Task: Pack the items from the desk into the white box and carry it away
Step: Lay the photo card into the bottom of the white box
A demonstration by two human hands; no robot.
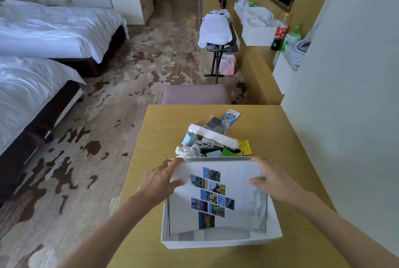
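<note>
White box (220,243): open-topped, at the near edge of the wooden surface (291,138). Folder (237,181): white, with a cluster of small photo tiles on its face; stands tilted inside the box, lower edge down in it, upper edge at the far wall. Left hand (159,181): grips the folder's upper left edge, fingers (172,166) curled behind it and thumb on the face. Right hand (274,183): grips the upper right edge in the same way, clamped on the folder. Loose items, heaped on the surface just beyond the box: long white power strip (212,136), lying slantwise; coiled white cable (201,146) near its left end; pale blue adapter (189,138) beside the cable; dark pouch (213,124) in clear wrap; blue packet (230,117) farthest out; yellow packet (245,148) and green card (226,152) close to the box's far wall. Chair (194,95): mauve, at the far side of the surface. Two beds (43,30): white linen, at left.
</note>
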